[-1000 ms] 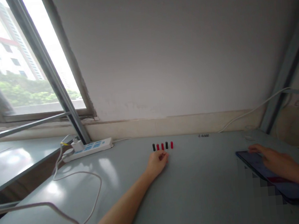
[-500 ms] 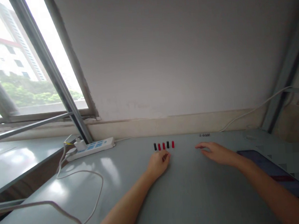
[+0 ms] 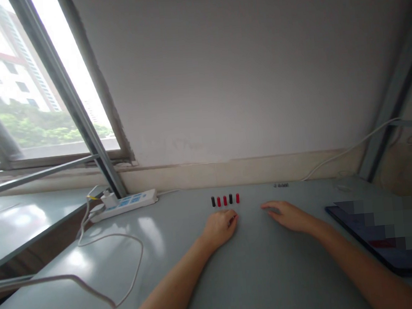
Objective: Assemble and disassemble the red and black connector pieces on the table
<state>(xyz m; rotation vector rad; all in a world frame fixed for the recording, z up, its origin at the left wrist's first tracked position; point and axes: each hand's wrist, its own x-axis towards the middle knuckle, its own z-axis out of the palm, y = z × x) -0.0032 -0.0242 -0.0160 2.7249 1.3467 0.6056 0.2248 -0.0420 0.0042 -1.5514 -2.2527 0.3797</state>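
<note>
My left hand (image 3: 222, 227) is just in front of a row of small upright cylinders, its fingers curled in to the thumb. What it holds, if anything, is hidden. The row has a black cylinder (image 3: 213, 202) at its left end, a red cylinder (image 3: 219, 202) and another red one beside it, then a second black cylinder (image 3: 230, 199) and a red cylinder (image 3: 237, 198) at the right end. To the right of the row, my right hand (image 3: 289, 215) hovers or rests low over the table with forefinger stretched out and thumb apart, holding nothing visible.
Several tiny metallic pieces (image 3: 281, 185) lie by the wall. A white power strip (image 3: 127, 204) with plugs sits at the left, its white cable (image 3: 140, 249) looping over the grey table (image 3: 268, 283). A dark flat tablet-like thing (image 3: 365, 244), partly blurred out, lies at the right.
My right hand has moved left and slightly nearer to me. My left hand has shifted a little to the right and nearer, still curled. The cylinders stand as before.
</note>
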